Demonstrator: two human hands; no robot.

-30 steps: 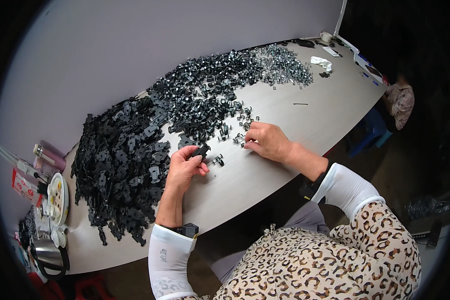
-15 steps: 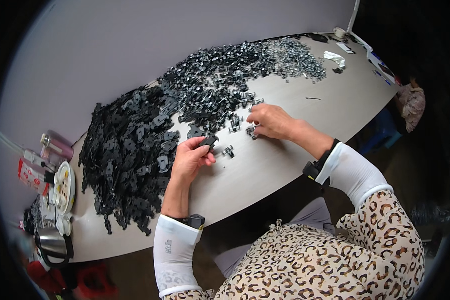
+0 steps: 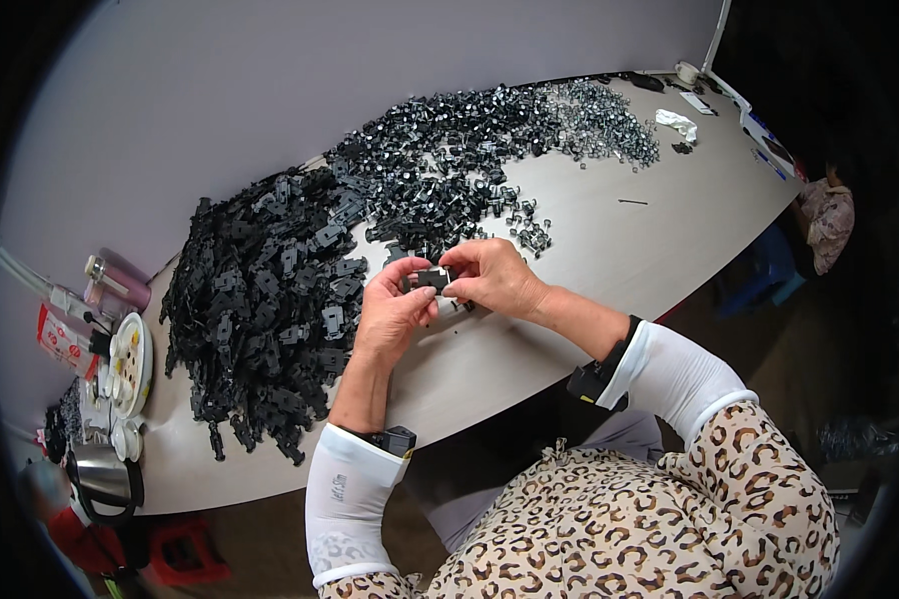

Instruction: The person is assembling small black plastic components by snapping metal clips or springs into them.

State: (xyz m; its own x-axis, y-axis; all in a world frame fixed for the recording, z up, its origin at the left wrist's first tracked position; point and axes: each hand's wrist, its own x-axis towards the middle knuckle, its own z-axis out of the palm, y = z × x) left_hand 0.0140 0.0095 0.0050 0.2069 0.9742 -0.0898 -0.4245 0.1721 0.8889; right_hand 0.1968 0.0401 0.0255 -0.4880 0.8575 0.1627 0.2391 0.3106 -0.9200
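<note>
The left hand (image 3: 394,307), at the middle of the frame, grips a small black plastic part (image 3: 433,281) between thumb and fingers. The right hand (image 3: 501,280) has just come across from the loose metal pieces (image 3: 532,232) a little further right, and its thumb and fingers are now pinched at the part's right end. A pale glint shows at those fingertips, too small to tell whether it is a separate piece. So the work seems to have passed from picking up with one hand to handling the part with both; the left hand held the same black part throughout.

Just left of the hands, a large heap of flat black parts (image 3: 260,290) covers the left half of the table (image 3: 569,230). Above the hands, a heap of small metal-and-black pieces (image 3: 440,145) runs up toward shiny clips (image 3: 609,125) at the upper right. Further out there are a crumpled white tissue (image 3: 677,125) in the upper right, a plate (image 3: 147,371) and a kettle (image 3: 103,474) at the lower left, and another person (image 3: 829,220) at the right edge.
</note>
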